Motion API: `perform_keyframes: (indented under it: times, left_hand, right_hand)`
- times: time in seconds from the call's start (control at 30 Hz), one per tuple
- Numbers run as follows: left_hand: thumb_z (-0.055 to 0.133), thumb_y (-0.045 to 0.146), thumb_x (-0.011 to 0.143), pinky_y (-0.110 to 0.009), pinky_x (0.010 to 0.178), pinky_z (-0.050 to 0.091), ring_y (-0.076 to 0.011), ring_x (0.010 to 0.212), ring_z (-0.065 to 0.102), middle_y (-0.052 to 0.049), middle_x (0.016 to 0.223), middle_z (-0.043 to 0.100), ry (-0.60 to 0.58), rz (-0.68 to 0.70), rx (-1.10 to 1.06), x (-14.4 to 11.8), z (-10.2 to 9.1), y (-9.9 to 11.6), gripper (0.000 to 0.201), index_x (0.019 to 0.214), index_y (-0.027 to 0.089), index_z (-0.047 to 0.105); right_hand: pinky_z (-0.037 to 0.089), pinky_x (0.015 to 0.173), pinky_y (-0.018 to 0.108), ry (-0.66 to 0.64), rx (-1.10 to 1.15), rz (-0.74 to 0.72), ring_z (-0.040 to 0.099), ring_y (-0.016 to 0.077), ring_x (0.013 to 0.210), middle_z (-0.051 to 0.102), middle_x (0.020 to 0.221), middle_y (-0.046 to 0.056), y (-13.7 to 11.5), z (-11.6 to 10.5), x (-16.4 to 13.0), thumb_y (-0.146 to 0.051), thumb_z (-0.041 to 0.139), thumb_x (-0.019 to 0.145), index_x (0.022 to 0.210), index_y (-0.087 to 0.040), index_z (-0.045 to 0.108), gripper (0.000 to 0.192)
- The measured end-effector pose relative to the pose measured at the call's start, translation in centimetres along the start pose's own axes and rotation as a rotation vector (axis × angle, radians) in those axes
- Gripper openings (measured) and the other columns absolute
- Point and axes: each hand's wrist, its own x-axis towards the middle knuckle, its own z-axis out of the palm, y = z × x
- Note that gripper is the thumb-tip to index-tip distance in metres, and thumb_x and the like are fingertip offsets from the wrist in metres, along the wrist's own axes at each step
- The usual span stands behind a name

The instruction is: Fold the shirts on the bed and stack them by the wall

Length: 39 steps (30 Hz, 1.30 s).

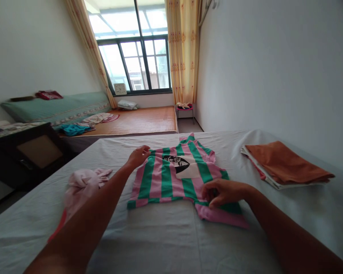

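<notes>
A pink-and-green striped shirt (165, 186) lies spread on the sheet-covered bed, with a black-and-white printed patch on its front. My left hand (139, 156) is closed at the shirt's far left edge, its fingertips pinching the cloth. Over the near right part of the shirt, my right hand (224, 191) has its fingers and thumb curled in on the fabric. Beneath that hand a pink part of the shirt sticks out toward the right, partly folded. A crumpled pale pink garment (81, 186) lies left of the shirt, partly behind my left forearm.
A folded stack of clothes (288, 163), rust-brown on top, sits at the right by the wall. Beyond the white sheet (160, 236) stands another bed with a brown mat (148, 120) and loose clothes. A dark cabinet (31, 152) is at left; a small pink stool (185, 107) stands below the curtain.
</notes>
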Motion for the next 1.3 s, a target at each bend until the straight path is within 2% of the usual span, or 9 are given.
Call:
perform_keyframes:
  times: [0.13,0.2,0.33,0.47,0.7,0.8,0.93,1.03,1.3]
  left_hand:
    - [0.056,0.043,0.080,-0.023,0.063,0.044,-0.0156,0.070,0.059,-0.001,0.077,0.066,-0.693,0.255,-0.196,-6.2,-1.7,3.7,0.027,0.085,0.019,0.068]
    - [0.066,0.041,0.072,-0.022,0.066,0.044,-0.0164,0.076,0.059,-0.001,0.086,0.066,-0.859,0.317,-0.146,-9.1,-2.5,5.2,0.027,0.091,0.021,0.068]
    - [0.073,0.029,0.063,-0.024,0.073,0.042,-0.0176,0.084,0.056,-0.003,0.097,0.063,-0.744,0.398,0.020,-12.3,-2.8,6.3,0.033,0.095,0.021,0.066]
    - [0.057,0.011,0.065,-0.022,0.064,0.040,-0.0133,0.070,0.055,0.001,0.080,0.064,-0.656,0.344,0.071,-12.8,-2.6,6.1,0.021,0.082,0.020,0.066]
    - [0.062,0.021,0.069,-0.019,0.056,0.043,-0.0115,0.061,0.056,0.001,0.071,0.066,-1.019,0.272,-0.238,-13.5,-3.6,5.8,0.016,0.083,0.019,0.068]
    - [0.061,0.036,0.077,-0.021,0.060,0.046,-0.0134,0.065,0.058,-0.001,0.074,0.067,-0.883,0.202,-0.356,-12.9,-3.2,4.7,0.022,0.085,0.018,0.069]
    - [0.051,0.044,0.084,-0.028,0.075,0.050,-0.0189,0.083,0.062,-0.005,0.091,0.068,-0.278,0.102,-0.354,-11.4,-1.6,1.5,0.033,0.096,0.019,0.069]
    - [0.049,0.041,0.084,-0.038,0.096,0.043,-0.0237,0.106,0.057,-0.008,0.113,0.064,-0.058,0.129,-0.166,-10.7,-0.2,-1.1,0.035,0.106,0.022,0.068]
    - [0.041,0.037,0.091,-0.038,0.102,0.037,-0.0234,0.119,0.050,-0.004,0.125,0.060,-0.012,0.031,0.120,-11.3,1.3,-2.5,0.040,0.126,0.029,0.056]
  right_hand:
    - [0.040,0.055,0.020,-0.105,-0.100,0.164,0.056,0.0130,0.067,0.064,0.079,0.001,-0.8,-0.4,-1.6,-0.044,0.076,0.062,0.094,-0.016,0.065,0.043]
    - [0.038,0.054,0.020,-0.074,-0.246,0.204,0.055,0.0136,0.068,0.064,0.081,0.001,-1.6,0.2,-1.7,-0.036,0.077,0.059,0.093,-0.018,0.065,0.040]
    - [0.032,0.052,0.021,0.040,-0.504,0.166,0.052,0.0121,0.064,0.064,0.077,0.000,-2.7,1.7,-1.0,-0.017,0.066,0.064,0.083,-0.019,0.067,0.018]
    - [0.037,0.054,0.020,-0.080,-0.241,0.060,0.054,0.0109,0.062,0.064,0.073,0.001,-3.3,1.1,-1.6,-0.019,0.059,0.075,0.087,-0.016,0.069,0.015]
    - [0.047,0.063,0.021,-0.286,0.316,0.035,0.060,0.0120,0.067,0.067,0.079,0.004,-3.6,-0.1,-3.2,-0.041,0.073,0.072,0.091,-0.011,0.069,0.036]
    - [0.046,0.056,0.020,-0.097,0.375,0.090,0.058,0.0095,0.058,0.066,0.076,0.002,-1.7,-0.1,-2.1,-0.046,0.066,0.077,0.096,-0.014,0.066,0.038]
    - [0.047,0.057,0.022,0.587,0.309,0.159,0.059,0.0107,0.062,0.066,0.084,0.003,2.7,-1.2,-0.9,-0.046,0.056,0.083,0.096,-0.017,0.061,0.032]
    - [0.050,0.073,0.030,0.970,0.050,0.281,0.062,0.0166,0.078,0.067,0.090,0.005,6.3,-2.0,-0.8,-0.038,0.052,0.084,0.095,-0.020,0.061,0.023]
    - [0.042,0.095,0.040,0.946,-0.416,0.283,0.058,0.0246,0.103,0.066,0.108,0.009,9.7,-1.2,0.7,-0.043,0.054,0.082,0.108,-0.020,0.063,0.036]
